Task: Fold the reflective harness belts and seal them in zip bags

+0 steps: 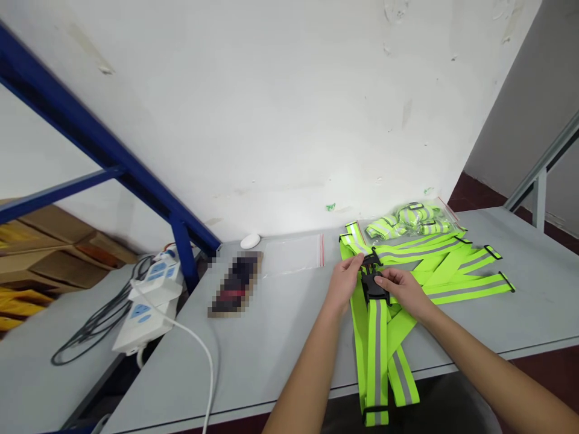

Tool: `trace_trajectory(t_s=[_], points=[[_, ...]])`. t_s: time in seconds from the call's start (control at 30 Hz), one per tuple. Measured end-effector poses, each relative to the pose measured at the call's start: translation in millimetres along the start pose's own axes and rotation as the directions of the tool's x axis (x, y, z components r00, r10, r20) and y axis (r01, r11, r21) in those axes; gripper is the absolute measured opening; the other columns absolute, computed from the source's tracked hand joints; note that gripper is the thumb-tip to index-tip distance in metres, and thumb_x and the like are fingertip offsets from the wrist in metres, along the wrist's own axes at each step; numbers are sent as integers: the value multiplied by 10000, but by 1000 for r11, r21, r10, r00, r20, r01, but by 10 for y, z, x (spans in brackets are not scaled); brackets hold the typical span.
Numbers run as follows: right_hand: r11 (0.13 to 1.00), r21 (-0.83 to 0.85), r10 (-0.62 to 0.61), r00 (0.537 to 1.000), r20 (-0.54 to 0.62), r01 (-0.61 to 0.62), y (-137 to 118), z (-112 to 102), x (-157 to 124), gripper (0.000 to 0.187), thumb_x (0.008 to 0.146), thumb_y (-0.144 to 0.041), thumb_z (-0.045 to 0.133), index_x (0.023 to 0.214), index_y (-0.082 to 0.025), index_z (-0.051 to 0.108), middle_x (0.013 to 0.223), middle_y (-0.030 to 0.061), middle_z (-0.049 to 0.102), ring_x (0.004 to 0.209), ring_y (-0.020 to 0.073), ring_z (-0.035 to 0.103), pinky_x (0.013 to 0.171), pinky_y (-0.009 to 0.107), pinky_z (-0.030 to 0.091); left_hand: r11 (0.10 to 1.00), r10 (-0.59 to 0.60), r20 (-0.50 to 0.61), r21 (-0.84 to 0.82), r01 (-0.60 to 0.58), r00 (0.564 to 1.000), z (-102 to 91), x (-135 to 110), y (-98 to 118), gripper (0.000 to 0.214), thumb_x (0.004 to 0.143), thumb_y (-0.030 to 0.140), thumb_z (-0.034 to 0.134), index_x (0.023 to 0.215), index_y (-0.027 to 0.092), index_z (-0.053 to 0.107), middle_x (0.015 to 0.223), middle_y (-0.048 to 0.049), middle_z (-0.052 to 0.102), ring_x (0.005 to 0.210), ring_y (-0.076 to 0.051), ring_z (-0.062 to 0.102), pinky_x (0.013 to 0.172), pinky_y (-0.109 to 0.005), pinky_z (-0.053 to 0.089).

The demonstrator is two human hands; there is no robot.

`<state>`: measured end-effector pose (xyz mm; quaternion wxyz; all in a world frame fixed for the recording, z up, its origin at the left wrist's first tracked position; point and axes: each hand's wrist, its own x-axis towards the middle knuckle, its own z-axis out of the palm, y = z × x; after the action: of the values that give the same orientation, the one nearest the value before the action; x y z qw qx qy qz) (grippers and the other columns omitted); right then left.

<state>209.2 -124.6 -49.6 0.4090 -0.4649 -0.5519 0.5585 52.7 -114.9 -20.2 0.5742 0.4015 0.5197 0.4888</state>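
Note:
Neon-green straps with a grey reflective stripe (461,294) lie spread on the right of the grey table, some hanging over its front edge. My left hand (342,282) pinches the black pronged half of a side-release buckle (371,259). Just below it, my right hand (401,290) grips the black socket half (374,287), which is fixed to a strap running towards me. The prongs point down at the socket's mouth; whether they are partly inside it, I cannot tell. Black sliders (375,410) show at several strap ends.
Behind the straps, a clear bag of rolled green straps (414,218) rests against the wall. A flat clear zip bag (292,253), a white round object (250,241) and a pixelated item (237,283) lie further left. A white cable (199,340) crosses the table's left side near power strips (147,307).

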Motion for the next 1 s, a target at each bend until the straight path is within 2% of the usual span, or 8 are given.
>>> trace_trajectory(t_s=[0.2,0.33,0.6,0.73,0.8,0.87,0.93,1.0], points=[[999,34,18,996,-87,-15,15,36,43,475,680,-638,673,650,-186,527,595,-32,459,571,119,385,549,261,303,993,60,120,92,-71,991,-56,11,5,422,756,553,613,795,147,720,742,-22,662,726,-168,545,693,-269,410],[999,31,16,992,-125,-12,16,33,73,484,689,-653,657,646,-190,522,594,-29,461,579,126,401,550,264,318,982,72,143,164,-96,987,-87,15,12,437,733,577,617,728,149,705,664,-13,620,688,-170,521,656,-277,403],[993,-119,-5,995,-103,-7,-21,59,113,455,760,-608,603,593,-213,451,534,-45,386,515,122,343,499,263,265,974,111,-9,200,-107,994,-20,75,-76,470,737,609,590,651,148,601,580,23,481,598,-125,428,563,-244,332],[966,-242,-94,995,-17,87,-68,127,-27,371,820,-499,577,598,-210,507,566,-7,488,568,167,432,560,296,290,970,137,-99,215,-113,986,-58,115,-110,469,743,607,586,608,168,494,563,52,391,566,-102,360,537,-233,283],[891,-414,-202,979,6,186,-131,111,-109,317,870,-443,524,658,-210,563,652,30,577,650,204,492,634,327,321,968,144,-112,222,-117,983,-105,136,-118,462,737,592,600,592,176,463,555,59,372,560,-101,350,540,-233,278],[726,-635,-343,939,1,266,-247,47,-123,313,914,-403,463,697,-212,583,704,57,611,717,229,508,702,361,324,966,151,-112,226,-122,982,-142,152,-119,437,745,556,605,584,179,454,553,60,374,559,-105,354,551,-236,284],[595,-756,-438,899,-22,272,-415,-38,-1,346,932,-396,435,665,-213,557,674,64,594,701,224,488,696,368,315,965,162,-110,225,-134,981,-151,155,-107,395,765,506,597,587,179,466,567,51,409,576,-114,381,573,-241,306],[589,-745,-436,899,33,313,-596,-100,278,351,935,-415,429,680,-213,560,670,66,588,679,212,487,658,351,331,965,179,-105,214,-153,978,-132,144,-82,334,797,459,569,628,176,510,619,29,485,628,-135,442,624,-252,350]])
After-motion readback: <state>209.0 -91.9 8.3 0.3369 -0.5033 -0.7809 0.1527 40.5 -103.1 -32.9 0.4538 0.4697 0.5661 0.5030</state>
